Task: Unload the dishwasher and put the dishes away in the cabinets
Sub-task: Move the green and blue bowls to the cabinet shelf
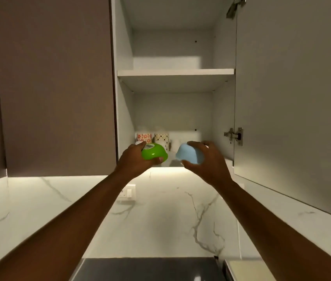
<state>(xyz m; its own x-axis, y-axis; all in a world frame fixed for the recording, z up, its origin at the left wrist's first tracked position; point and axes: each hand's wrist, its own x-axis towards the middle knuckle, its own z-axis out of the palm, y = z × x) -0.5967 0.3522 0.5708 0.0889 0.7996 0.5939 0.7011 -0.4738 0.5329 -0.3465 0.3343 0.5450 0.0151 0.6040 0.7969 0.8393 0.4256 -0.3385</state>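
My left hand (pixel 135 159) grips a small green bowl (pixel 154 151) with a label on its underside, held tilted at the front of the open wall cabinet's lower shelf (pixel 172 163). My right hand (pixel 205 161) grips a small light blue bowl (pixel 190 156), also tilted, beside the green one. Both bowls are raised in front of the lower shelf opening. Behind them on that shelf stand patterned mugs: one with red flowers (pixel 144 137) and one with a dotted pattern (pixel 161 137).
The cabinet door (pixel 292 98) hangs open to the right, with a hinge (pixel 234 135). The upper shelf (pixel 175 72) holds nothing in view. A closed brown cabinet (pixel 55 88) is at left. A marble backsplash, a wall socket (pixel 128 194) and a dark hob (pixel 150 268) lie below.
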